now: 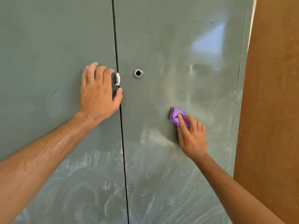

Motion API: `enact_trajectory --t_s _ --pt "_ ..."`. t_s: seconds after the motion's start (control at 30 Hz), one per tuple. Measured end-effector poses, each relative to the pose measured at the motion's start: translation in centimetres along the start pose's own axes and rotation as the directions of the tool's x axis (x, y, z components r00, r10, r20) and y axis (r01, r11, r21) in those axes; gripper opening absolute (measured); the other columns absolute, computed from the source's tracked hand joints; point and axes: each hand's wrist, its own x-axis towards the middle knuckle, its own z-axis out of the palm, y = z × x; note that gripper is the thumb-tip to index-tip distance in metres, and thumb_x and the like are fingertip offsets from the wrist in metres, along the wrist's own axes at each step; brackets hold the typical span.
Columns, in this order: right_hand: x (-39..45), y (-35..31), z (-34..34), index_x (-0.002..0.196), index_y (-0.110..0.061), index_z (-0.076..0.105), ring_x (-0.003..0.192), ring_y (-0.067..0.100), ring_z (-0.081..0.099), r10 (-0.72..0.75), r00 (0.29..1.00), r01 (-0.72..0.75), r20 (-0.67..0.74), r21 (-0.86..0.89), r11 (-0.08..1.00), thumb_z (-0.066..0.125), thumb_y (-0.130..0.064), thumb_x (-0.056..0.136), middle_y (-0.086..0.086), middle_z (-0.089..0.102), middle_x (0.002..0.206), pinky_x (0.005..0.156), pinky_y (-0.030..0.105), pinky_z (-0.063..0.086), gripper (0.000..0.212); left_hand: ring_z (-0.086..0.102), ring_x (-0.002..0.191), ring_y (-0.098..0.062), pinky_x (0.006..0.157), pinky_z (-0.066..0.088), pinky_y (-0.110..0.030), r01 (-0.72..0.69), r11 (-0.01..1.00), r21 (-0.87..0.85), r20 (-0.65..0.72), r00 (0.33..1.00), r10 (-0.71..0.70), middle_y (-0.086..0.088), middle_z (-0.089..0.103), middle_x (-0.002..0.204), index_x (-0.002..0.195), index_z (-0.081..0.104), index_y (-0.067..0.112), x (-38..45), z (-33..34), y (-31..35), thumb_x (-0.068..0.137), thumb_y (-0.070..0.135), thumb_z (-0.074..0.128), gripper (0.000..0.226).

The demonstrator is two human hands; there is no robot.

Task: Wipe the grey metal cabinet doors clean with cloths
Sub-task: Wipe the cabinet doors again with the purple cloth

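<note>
Two grey metal cabinet doors fill the view, the left door (48, 62) and the right door (186, 54), split by a dark vertical seam. My left hand (98, 92) rests against the left door beside the seam, with its thumb reaching across the gap. A small white wad (118, 79) sits in the seam just right of my fingers. My right hand (191, 136) grips a crumpled purple cloth (175, 116) and presses it on the right door. White smear streaks cover the lower halves of both doors.
A round metal-rimmed hole (138, 73) sits in the right door near the seam. A brown wooden panel (271, 94) stands along the right edge of the cabinet.
</note>
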Motion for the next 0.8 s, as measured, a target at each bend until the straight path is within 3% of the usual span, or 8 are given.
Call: enact_trajectory --t_s 0.1,0.17,0.23,0.33,0.4,0.6,0.73,0.8 --pt "1.8 4.5 -0.2 0.149 -0.009 0.05 0.098 0.042 0.053 0.137 0.99 -0.137 -0.027 -0.024 0.99 0.044 -0.024 0.104 0.021 0.049 0.132 0.079 0.047 0.042 0.047 0.036 0.141 -0.042 0.121 0.029 -0.052 -0.023 1.0 -0.009 -0.021 1.0 0.022 -0.018 0.054 0.134 0.132 0.052 0.002 -0.2 0.2 -0.5 0.093 0.044 0.056 0.058" --pt "5.8 5.4 -0.1 0.148 -0.008 0.051 0.104 0.043 0.052 0.447 0.89 -0.446 -0.091 0.034 0.894 0.042 -0.026 0.105 0.024 0.052 0.13 0.085 0.05 0.044 0.048 0.035 0.143 -0.042 0.121 0.029 -0.053 -0.036 0.999 -0.01 -0.056 0.998 0.035 -0.019 0.054 0.135 0.133 0.052 0.0 -0.3 0.4 -0.9 0.095 0.047 0.054 0.061" --pt "8.0 4.0 -0.1 0.149 -0.01 0.05 0.109 0.041 0.05 0.541 0.831 -0.536 -0.125 0.076 0.841 0.043 -0.027 0.104 0.023 0.052 0.131 0.088 0.049 0.043 0.049 0.034 0.143 -0.043 0.122 0.028 -0.054 -0.027 1.0 -0.014 -0.085 0.996 0.026 -0.019 0.054 0.136 0.134 0.052 0.0 -0.3 0.7 -0.7 0.095 0.048 0.054 0.062" --pt "5.1 3.2 0.4 0.146 -0.011 0.055 0.101 0.038 0.051 0.141 0.985 -0.136 -0.102 0.061 0.989 0.054 -0.022 0.099 0.023 0.056 0.127 0.081 0.045 0.041 0.048 0.033 0.145 -0.045 0.126 0.02 -0.053 -0.006 1.0 -0.007 -0.105 0.994 0.005 -0.02 0.052 0.139 0.136 0.051 -0.001 -0.2 0.9 0.0 0.096 0.048 0.054 0.063" --pt "3.2 5.5 0.0 0.145 -0.014 0.055 0.095 0.039 0.054 -0.036 0.997 0.04 -0.062 0.051 0.998 0.057 -0.022 0.098 0.022 0.057 0.124 0.077 0.046 0.043 0.048 0.032 0.146 -0.044 0.129 0.011 -0.05 0.019 1.0 -0.002 -0.106 0.994 -0.019 -0.02 0.05 0.143 0.138 0.048 -0.001 -0.1 0.8 0.1 0.096 0.05 0.053 0.066" --pt "8.7 7.0 -0.7 0.147 -0.011 0.053 0.106 0.035 0.049 0.477 0.869 -0.467 -0.133 0.1 0.879 0.047 -0.027 0.104 0.019 0.053 0.128 0.086 0.046 0.042 0.047 0.029 0.15 -0.044 0.129 0.005 -0.054 -0.028 0.999 -0.032 -0.097 0.995 0.025 -0.021 0.041 0.154 0.146 0.041 -0.003 0.7 0.8 3.7 0.093 0.05 0.055 0.076" --pt "3.6 8.7 -0.8 0.148 -0.014 0.051 0.096 0.041 0.055 -0.074 0.996 0.076 -0.04 0.039 0.996 0.054 -0.026 0.1 0.017 0.049 0.131 0.078 0.046 0.044 0.049 0.029 0.152 -0.041 0.129 0.013 -0.054 -0.133 0.986 -0.104 -0.056 0.99 0.128 -0.018 0.041 0.156 0.146 0.044 -0.001 1.2 2.1 6.5 0.093 0.047 0.056 0.073" --pt "4.0 12.4 -1.5 0.147 -0.013 0.051 0.096 0.042 0.056 -0.038 0.999 0.039 -0.022 0.014 0.999 0.051 -0.027 0.1 0.019 0.05 0.13 0.079 0.049 0.047 0.049 0.03 0.153 -0.039 0.129 0.013 -0.051 -0.204 0.972 -0.116 -0.053 0.978 0.2 -0.017 0.042 0.157 0.148 0.045 0.0 1.8 3.0 7.4 0.093 0.048 0.056 0.073"
